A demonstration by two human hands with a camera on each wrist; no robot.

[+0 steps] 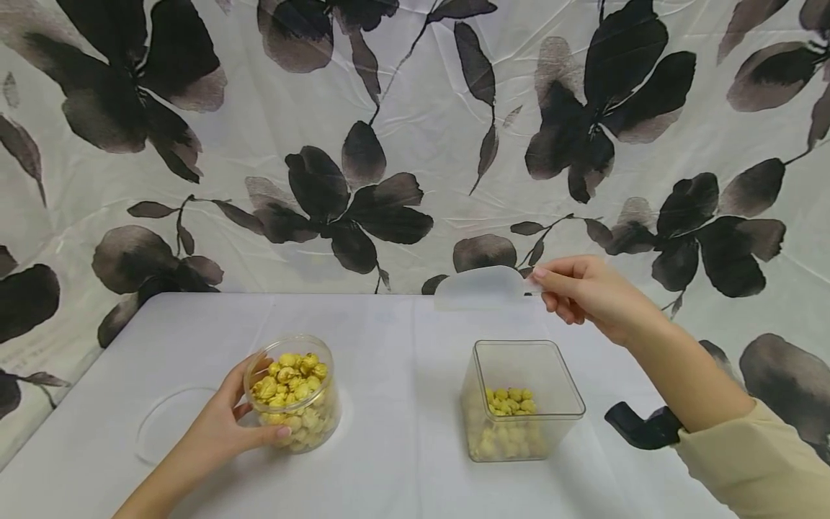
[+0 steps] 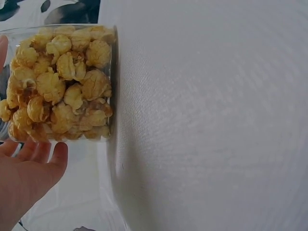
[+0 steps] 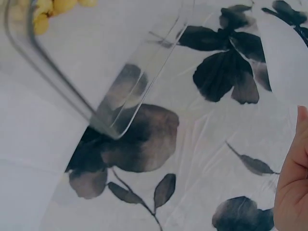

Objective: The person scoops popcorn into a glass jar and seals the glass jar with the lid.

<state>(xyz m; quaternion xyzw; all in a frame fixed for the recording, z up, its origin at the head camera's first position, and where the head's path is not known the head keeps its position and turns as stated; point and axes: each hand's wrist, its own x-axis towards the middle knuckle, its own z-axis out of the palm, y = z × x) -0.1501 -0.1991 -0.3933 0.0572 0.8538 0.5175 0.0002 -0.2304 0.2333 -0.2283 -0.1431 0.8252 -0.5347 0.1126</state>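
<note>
My left hand (image 1: 227, 414) grips a round clear jar (image 1: 298, 425) from its left side, fingers behind and thumb in front. Yellow popcorn (image 2: 62, 86) fills much of the jar, which stands upright on the table. At the right, my right hand (image 1: 593, 295) pinches the short end of a translucent white scoop-like piece (image 1: 483, 287), its exact kind unclear. It is held above and behind a square clear container (image 1: 476, 432), apart from it. Some popcorn (image 1: 511, 402) lies in the bottom of that container. In the right wrist view the hand (image 3: 293, 178) shows only partly.
A thin clear round lid (image 1: 138, 432) lies on the white table (image 1: 382, 404), left of the jar and partly behind my left forearm. A floral cloth (image 1: 415, 130) hangs behind the table's back edge. A black curved piece (image 1: 638, 429) sits by my right wrist.
</note>
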